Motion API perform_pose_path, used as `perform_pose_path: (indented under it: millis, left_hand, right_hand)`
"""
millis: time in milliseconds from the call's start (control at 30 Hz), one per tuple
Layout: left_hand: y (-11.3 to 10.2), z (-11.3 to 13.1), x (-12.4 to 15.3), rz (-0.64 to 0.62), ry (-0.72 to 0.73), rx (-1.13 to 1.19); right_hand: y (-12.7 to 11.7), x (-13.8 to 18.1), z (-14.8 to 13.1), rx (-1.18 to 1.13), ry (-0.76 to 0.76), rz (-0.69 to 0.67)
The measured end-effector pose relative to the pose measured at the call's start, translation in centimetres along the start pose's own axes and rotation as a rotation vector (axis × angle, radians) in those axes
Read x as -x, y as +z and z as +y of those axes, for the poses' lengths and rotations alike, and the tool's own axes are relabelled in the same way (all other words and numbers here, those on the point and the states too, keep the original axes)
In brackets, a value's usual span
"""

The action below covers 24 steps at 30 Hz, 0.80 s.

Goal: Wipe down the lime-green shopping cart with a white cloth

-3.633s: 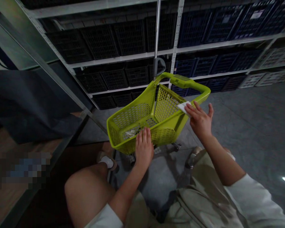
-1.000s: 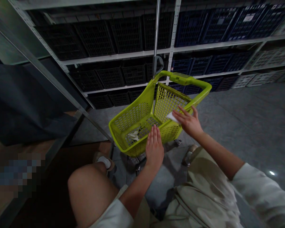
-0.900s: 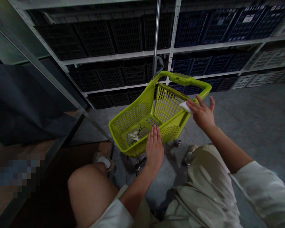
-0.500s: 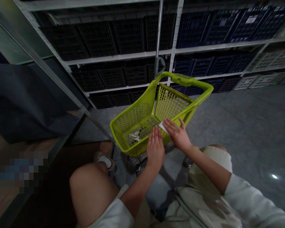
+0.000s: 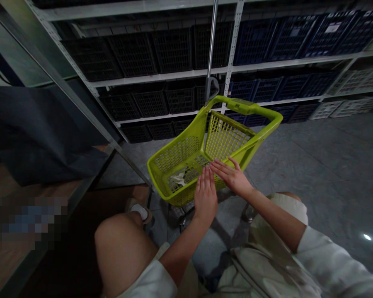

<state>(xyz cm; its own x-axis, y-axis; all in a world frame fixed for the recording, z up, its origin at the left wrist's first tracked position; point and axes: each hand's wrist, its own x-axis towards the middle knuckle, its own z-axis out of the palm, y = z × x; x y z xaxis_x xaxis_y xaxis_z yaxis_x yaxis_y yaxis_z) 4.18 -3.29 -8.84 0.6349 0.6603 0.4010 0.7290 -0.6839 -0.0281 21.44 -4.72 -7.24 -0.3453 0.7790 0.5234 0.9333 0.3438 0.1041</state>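
Note:
A yellow-green plastic shopping cart (image 5: 180,200) stands in front of my knees. My left hand (image 5: 206,198) is over its near side, fingers straight and side by side. My right hand (image 5: 233,177) lies flat near the same rim, its thumb lifted away, its fingertips close to those of my left hand. I cannot tell whether the palms touch the rim. The small white piece seen earlier at my right fingers is hidden now. Some crumpled white scraps (image 5: 178,179) lie on the basket floor.
Behind the cart, white metal shelving (image 5: 161,77) holds rows of black crates (image 5: 170,49) and blue crates (image 5: 257,39). A metal pole (image 5: 211,49) rises from the cart's back corner. At left stands a metal frame (image 5: 112,142) with dark cloth (image 5: 49,132).
The white piece under my right fingers has gone out of sight. My right fingertips have come closer to my left ones. The whole view has shifted slightly.

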Motion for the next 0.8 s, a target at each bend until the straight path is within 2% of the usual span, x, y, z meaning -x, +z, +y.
perform_pose_path:
  millis: [67, 167, 267, 333, 400, 467, 600, 667, 733, 800]
  left_hand:
    - [-0.1, 0.0, 0.0, -0.009, -0.003, 0.001]
    - [-0.1, 0.1, 0.0, -0.007, -0.008, 0.003]
    - [-0.1, 0.1, 0.0, 0.001, -0.007, 0.005]
    - [0.0, 0.1, 0.0, 0.008, -0.011, 0.006]
    - [0.0, 0.1, 0.0, 0.010, -0.014, 0.007]
    - [-0.1, 0.0, 0.0, 0.009, -0.014, 0.018]
    - [-0.1, 0.0, 0.1, -0.001, -0.004, 0.020]
    - [-0.1, 0.0, 0.2, -0.004, -0.007, 0.003]
    - [0.0, 0.1, 0.2, -0.002, -0.009, -0.003]
    - [0.1, 0.1, 0.3, 0.000, -0.006, 0.006]
  right_hand:
    - [-0.5, 0.3, 1.6, -0.005, -0.059, -0.014]
    - [-1.9, 1.2, 5.8, 0.021, -0.092, -0.006]
    - [-3.3, 2.2, 10.3, 0.135, 0.062, 0.090]
    - [-3.7, 2.6, 11.8, 0.223, 0.230, 0.200]
    - [-3.3, 2.5, 11.1, 0.265, 0.353, 0.274]
    - [-2.3, 2.0, 8.3, 0.248, 0.383, 0.276]
    - [0.1, 0.7, 0.9, 0.105, 0.243, 0.171]
    - [0.7, 0.4, -1.5, 0.038, 0.169, 0.122]
    - [0.5, 0.5, -1.8, 0.008, 0.122, 0.085]
    - [-0.2, 0.8, -0.2, 0.018, 0.088, 0.061]
